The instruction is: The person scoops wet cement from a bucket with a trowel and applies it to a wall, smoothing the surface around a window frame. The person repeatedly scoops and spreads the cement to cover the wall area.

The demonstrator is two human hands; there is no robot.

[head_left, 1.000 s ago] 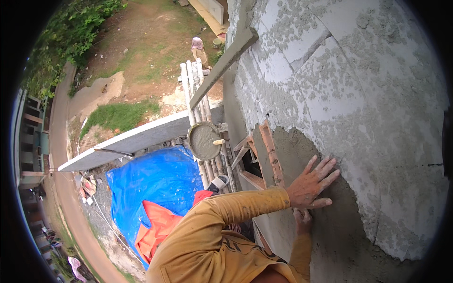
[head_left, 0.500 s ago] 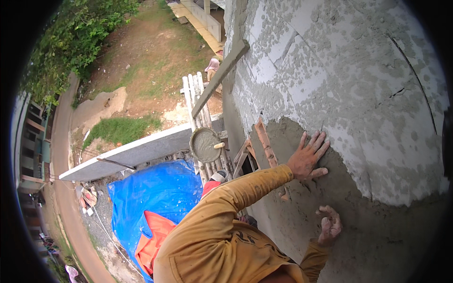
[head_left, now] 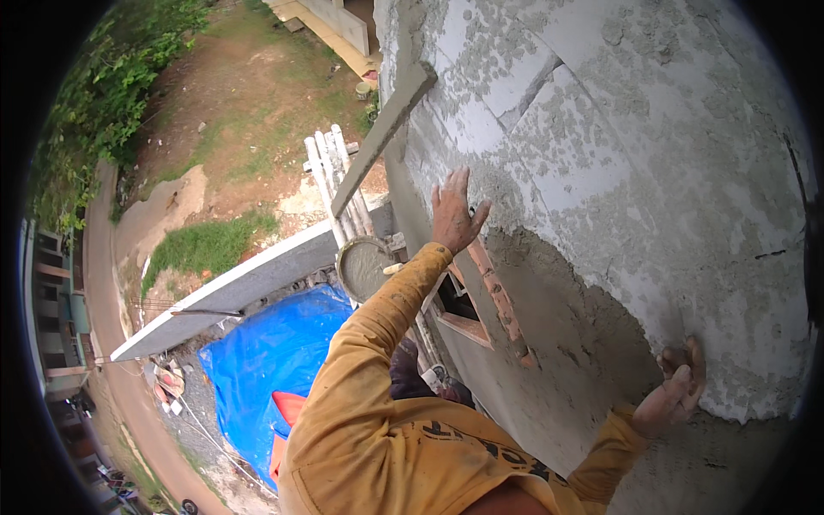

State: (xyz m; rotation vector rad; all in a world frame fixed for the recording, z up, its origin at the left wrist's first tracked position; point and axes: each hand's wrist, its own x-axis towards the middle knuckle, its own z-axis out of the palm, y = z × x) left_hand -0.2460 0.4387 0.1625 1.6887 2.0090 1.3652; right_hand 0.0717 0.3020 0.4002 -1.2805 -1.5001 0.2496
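My left hand (head_left: 457,215) is raised with fingers spread against the patchy grey block wall (head_left: 601,137). My right hand (head_left: 674,390) is curled at the boundary between pale blocks and darker plaster (head_left: 566,343); whatever is within its fingers is too hidden to make out. Below my left hand, a pinkish strip (head_left: 495,296) lies along the wall beside a framed opening (head_left: 455,300). A round pan of grey mortar (head_left: 360,266) with a pale handle (head_left: 393,269) in it sits partly behind my left arm. A long grey bar (head_left: 382,133) leans against the wall above.
Pale poles (head_left: 322,172) form a narrow platform beside the wall. Below are a concrete boundary wall (head_left: 206,296), a blue tarp (head_left: 257,352) with red cloth (head_left: 287,405), a dirt road (head_left: 129,429), grass and trees (head_left: 94,103).
My left hand has moved up and leftward along the wall. My right hand has moved rightward and, in the last half second, upward. The person seen beyond the poles is no longer visible.
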